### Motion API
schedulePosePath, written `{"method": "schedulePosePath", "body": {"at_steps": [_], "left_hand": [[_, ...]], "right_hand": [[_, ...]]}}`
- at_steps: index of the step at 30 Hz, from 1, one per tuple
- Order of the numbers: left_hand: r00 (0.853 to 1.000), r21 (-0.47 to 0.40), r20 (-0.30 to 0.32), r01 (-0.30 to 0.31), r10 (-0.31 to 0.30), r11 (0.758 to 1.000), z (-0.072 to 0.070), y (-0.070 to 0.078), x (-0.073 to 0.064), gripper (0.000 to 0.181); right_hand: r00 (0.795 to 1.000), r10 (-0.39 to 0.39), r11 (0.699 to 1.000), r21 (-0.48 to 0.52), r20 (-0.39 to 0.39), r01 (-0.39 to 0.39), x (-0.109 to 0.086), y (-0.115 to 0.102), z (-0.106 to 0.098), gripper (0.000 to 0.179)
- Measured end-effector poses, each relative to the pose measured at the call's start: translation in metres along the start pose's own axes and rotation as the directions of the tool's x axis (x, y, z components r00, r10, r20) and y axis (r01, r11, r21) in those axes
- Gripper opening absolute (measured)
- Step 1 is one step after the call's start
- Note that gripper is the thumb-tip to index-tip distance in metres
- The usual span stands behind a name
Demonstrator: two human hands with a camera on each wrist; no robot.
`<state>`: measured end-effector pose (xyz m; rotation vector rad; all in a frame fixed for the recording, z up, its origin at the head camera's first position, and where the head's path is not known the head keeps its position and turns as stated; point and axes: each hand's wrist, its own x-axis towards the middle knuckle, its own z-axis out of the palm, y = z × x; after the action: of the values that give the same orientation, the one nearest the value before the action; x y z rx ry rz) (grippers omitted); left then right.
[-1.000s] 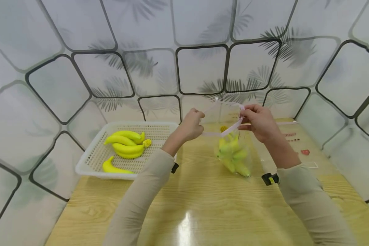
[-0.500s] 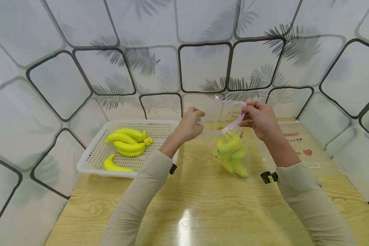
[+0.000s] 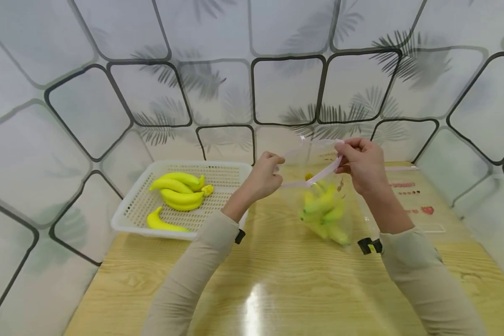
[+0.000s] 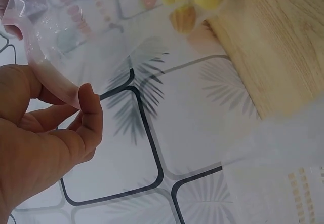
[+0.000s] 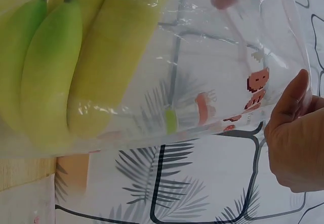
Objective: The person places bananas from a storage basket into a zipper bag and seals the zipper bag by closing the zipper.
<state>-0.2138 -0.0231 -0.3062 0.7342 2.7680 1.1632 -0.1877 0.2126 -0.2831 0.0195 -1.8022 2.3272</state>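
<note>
Between my hands hangs a clear zip bag (image 3: pixel 294 198) with a pink rim and red printed pictures, its mouth spread apart. Inside it sits a bunch of bananas (image 3: pixel 325 212), green at the tips, seen close up in the right wrist view as large bananas (image 5: pixel 53 72). My left hand (image 3: pixel 265 176) pinches the rim on the left side; in the left wrist view the left hand (image 4: pixel 50 122) has thumb and fingers on the pink strip. My right hand (image 3: pixel 363 165) pinches the opposite side of the rim, and the right wrist view shows the right hand (image 5: pixel 298 133) at the bag's edge.
A white plastic basket (image 3: pixel 231 179) stands at left, with a bunch of bananas (image 3: pixel 180 200) and a single banana (image 3: pixel 164 221) in it. Another clear printed bag (image 3: pixel 420 224) lies flat on the wooden table (image 3: pixel 302 289) at right. A patterned wall covering (image 3: pixel 285 88) rises behind.
The whole scene shifts slightly right and up in the head view. Both hands keep their hold on the bag's rim, and the right hand stands slightly farther from the left.
</note>
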Motion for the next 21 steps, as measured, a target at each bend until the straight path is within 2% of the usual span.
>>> {"method": "schedulePosePath", "body": {"at_steps": [5,10,13,16,21], "left_hand": [[1.000,-0.040,0.003,0.016,-0.016,0.999,0.015,-0.005,-0.001,0.052],[0.997,-0.023,0.075,0.033,-0.031,0.999,0.029,-0.010,-0.006,0.056],[0.997,-0.039,0.071,0.044,-0.042,0.998,0.030,-0.011,-0.008,0.056],[0.998,-0.058,0.039,0.044,-0.042,0.997,0.026,-0.012,-0.010,0.054],[0.999,-0.032,0.028,0.021,-0.021,0.999,0.019,-0.019,-0.016,0.049]], "right_hand": [[0.999,-0.040,0.998,-0.041,-0.024,0.039,-0.003,0.000,-0.003,0.017],[1.000,0.030,0.998,-0.052,0.007,-0.030,-0.011,0.011,-0.009,0.016],[0.997,0.055,0.998,-0.015,0.047,-0.055,-0.016,0.018,-0.011,0.016],[0.993,0.054,0.998,0.016,0.104,-0.056,-0.015,0.024,-0.008,0.014],[0.981,0.072,0.997,0.006,0.182,-0.074,-0.010,0.030,0.002,0.013]]}}
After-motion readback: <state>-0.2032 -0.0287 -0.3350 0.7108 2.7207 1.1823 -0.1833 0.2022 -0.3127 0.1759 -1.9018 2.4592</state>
